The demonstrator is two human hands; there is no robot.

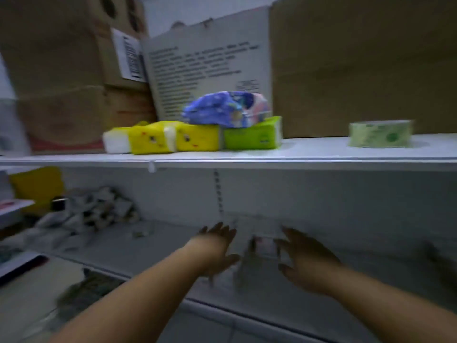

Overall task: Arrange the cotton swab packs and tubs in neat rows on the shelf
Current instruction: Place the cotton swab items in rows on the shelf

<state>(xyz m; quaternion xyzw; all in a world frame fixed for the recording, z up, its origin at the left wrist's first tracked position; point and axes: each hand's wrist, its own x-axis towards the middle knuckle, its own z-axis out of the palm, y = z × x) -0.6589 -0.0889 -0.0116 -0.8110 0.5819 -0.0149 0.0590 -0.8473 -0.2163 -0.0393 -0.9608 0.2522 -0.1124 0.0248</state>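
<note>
The view is blurred by motion. On the lower white shelf (153,246) stand some clear cotton swab packs (262,251), pale with a pink label, between my two hands. My left hand (217,246) is just left of them, fingers spread, palm facing the packs. My right hand (306,258) is just right of them, fingers spread too. Whether either palm touches the packs is too blurred to tell. A loose heap of more small packs (99,211) lies at the shelf's left end.
The upper shelf (309,154) carries yellow tissue packs (173,138), a green one (252,137), a blue-patterned pack (222,110) on top and a pale green round tub (380,134). Cardboard boxes (358,70) stand behind. A dark shape (440,263) sits at far right.
</note>
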